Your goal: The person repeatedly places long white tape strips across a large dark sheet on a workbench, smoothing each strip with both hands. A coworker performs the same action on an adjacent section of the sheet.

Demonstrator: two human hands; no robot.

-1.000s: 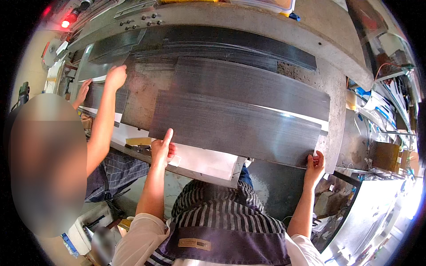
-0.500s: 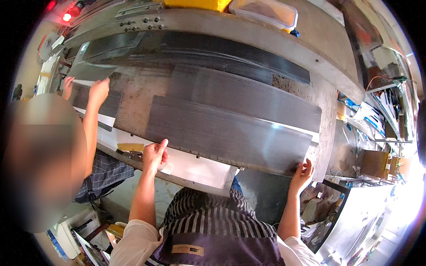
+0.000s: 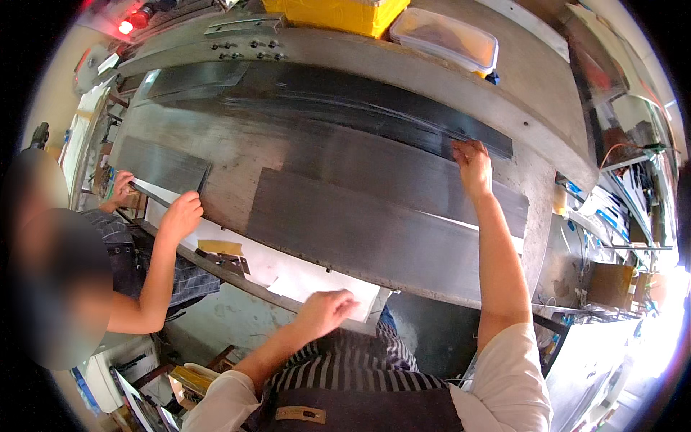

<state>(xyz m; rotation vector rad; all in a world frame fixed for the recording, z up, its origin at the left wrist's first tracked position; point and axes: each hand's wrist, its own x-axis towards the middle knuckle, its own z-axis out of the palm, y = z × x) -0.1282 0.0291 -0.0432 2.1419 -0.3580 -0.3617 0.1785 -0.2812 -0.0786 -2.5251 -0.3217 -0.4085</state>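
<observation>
My right hand (image 3: 472,164) is stretched over the table, its bent fingers closed at the near edge of a long dark strip (image 3: 381,97) in the far stack. Whether the strip is lifted, I cannot tell. Beneath my right forearm lie two broad dark grey sheets: a nearer sheet (image 3: 360,230) and, partly under it, a farther sheet (image 3: 374,162). A thin white edge shows between them. My left hand (image 3: 327,313) hangs in front of the table edge with curled, slightly blurred fingers; nothing shows in it.
At the left, a co-worker's hands (image 3: 176,214) hold a smaller dark sheet (image 3: 162,164) with white below it. A pale shelf (image 3: 270,268) sits under the table edge. A metal beam (image 3: 345,54) crosses behind, bearing a yellow box (image 3: 338,14) and a clear plastic tub (image 3: 446,39).
My right hand has left the near sheet's right corner and moved across to the far strips. My left hand has moved right and off the sheet's edge. The co-worker's hands and sheet moved nearer.
</observation>
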